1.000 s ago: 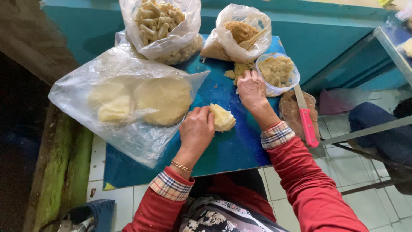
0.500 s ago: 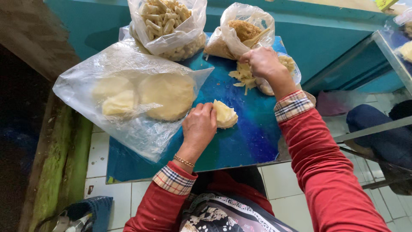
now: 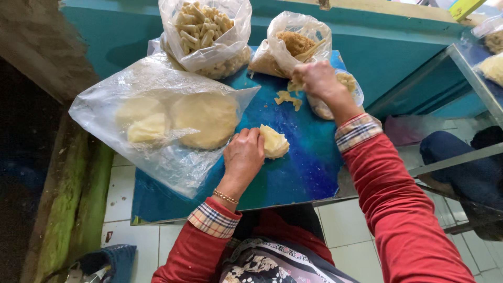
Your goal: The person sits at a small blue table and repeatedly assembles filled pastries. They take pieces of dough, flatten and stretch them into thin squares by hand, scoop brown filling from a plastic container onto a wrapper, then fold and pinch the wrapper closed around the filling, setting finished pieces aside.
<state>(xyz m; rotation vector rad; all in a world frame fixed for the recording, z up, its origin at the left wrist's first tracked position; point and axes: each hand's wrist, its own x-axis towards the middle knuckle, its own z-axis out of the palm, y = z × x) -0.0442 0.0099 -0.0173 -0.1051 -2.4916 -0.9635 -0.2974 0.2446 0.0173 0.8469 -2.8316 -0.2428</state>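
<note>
Meanwhile, left hand (image 3: 243,155) cupped, grasping folded dough piece (image 3: 274,141) on blue surface (image 3: 304,173); right hand (image 3: 314,78), arm outstretched, pinching shredded filling (image 3: 289,97).

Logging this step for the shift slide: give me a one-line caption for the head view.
Left hand steadies a pale dough piece on the blue board while the right hand reaches into a bag of filling.

The blue work board (image 3: 309,173) looked like smooth, slightly glossy plastic, and the thin clear plastic bags (image 3: 157,157) on it were crinkled and shiny. The pale folded dough piece (image 3: 274,141) under the left hand (image 3: 243,155) appeared soft and matt, as did the flat dough rounds (image 3: 207,119) inside the large bag. The red sleeves with checked cuffs (image 3: 212,220) were matt woven cloth, and the floor tiles (image 3: 346,222) were white and faintly glossy.
</note>
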